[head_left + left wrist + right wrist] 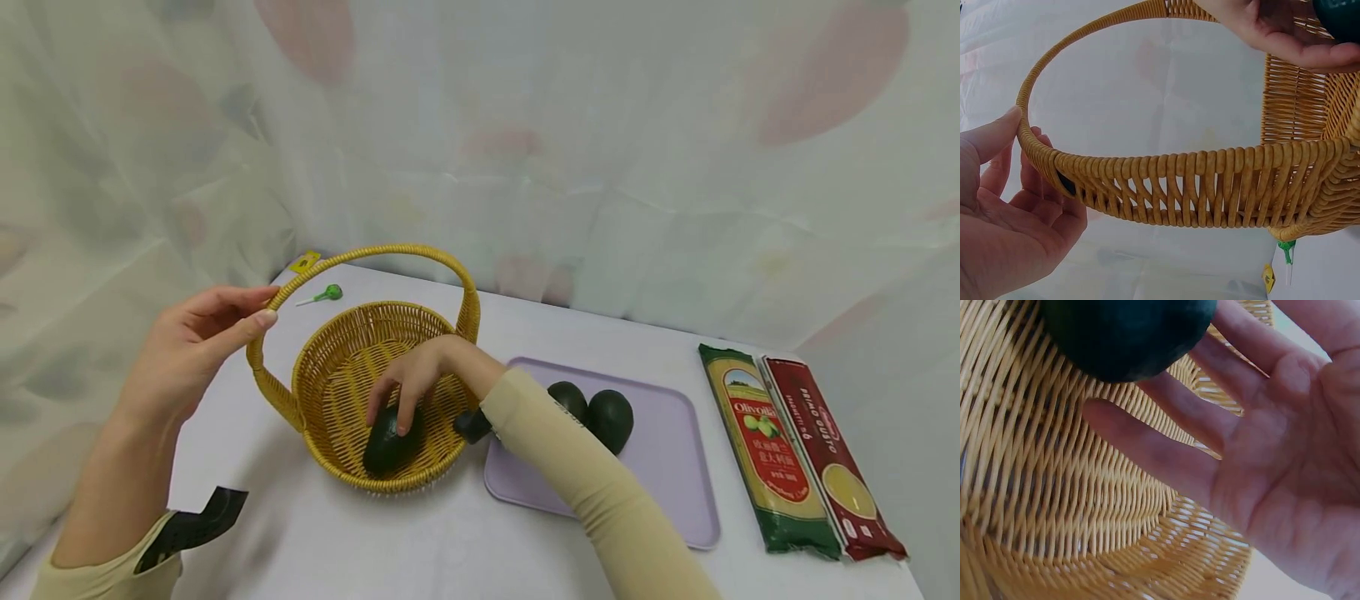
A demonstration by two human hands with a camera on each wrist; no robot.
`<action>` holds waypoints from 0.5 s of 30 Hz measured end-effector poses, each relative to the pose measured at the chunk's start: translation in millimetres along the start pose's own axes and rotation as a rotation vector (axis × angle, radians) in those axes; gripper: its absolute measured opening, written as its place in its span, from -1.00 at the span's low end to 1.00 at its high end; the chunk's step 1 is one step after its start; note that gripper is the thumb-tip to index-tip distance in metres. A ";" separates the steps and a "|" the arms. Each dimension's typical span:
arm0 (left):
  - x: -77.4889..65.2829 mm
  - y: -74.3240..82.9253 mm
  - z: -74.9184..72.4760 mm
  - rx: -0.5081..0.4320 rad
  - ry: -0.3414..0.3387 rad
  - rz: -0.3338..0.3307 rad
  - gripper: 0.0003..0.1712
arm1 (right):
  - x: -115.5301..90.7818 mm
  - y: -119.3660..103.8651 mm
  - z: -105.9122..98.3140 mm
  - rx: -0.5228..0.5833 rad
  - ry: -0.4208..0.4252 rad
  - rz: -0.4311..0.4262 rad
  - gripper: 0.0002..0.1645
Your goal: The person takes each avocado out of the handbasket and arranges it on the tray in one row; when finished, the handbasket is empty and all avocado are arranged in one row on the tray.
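Note:
A yellow woven basket (318, 417) with a tall arched handle (397, 250) stands on the white table. My left hand (187, 346) pinches the left side of that handle between thumb and fingers; in the left wrist view the thumb (1004, 128) lies against the wicker. Inside the basket, near its front wall, lies a dark green avocado (384, 450). My right hand (412, 375) reaches in from the right and grips this avocado from above. In the right wrist view the fingers meet the avocado (1129, 337), while part of their hold is hidden behind it.
A lilac tray (671, 467) right of the basket bears two more avocados (611, 421), partly behind my right forearm. Two pasta packets, one green (772, 458) and one red (832, 458), lie at the far right. Behind the basket are a green lollipop (332, 292) and a yellow packet (305, 262).

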State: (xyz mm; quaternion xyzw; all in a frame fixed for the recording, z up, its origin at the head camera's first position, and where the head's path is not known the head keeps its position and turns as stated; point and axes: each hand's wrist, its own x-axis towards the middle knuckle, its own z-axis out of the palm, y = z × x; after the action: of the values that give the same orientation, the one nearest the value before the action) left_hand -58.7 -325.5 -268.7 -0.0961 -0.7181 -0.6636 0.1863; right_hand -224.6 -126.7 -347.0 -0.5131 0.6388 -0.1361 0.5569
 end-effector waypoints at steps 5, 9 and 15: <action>0.3 -0.8 -0.7 0.004 0.003 0.001 -0.71 | 3.8 -0.7 3.5 0.025 -0.040 0.040 -0.35; 0.7 -1.1 -0.7 -0.002 -0.002 0.002 -0.73 | 6.4 0.5 4.1 0.002 -0.061 0.019 -0.29; 0.7 -1.1 -0.7 -0.005 -0.004 -0.004 -0.73 | 9.4 2.8 5.5 -0.017 -0.066 0.017 -0.15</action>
State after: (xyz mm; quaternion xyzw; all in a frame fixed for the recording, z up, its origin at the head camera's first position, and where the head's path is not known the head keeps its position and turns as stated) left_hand -59.7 -326.3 -269.4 -0.0966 -0.7170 -0.6655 0.1833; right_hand -219.9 -131.0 -356.4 -0.5164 0.6258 -0.1089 0.5743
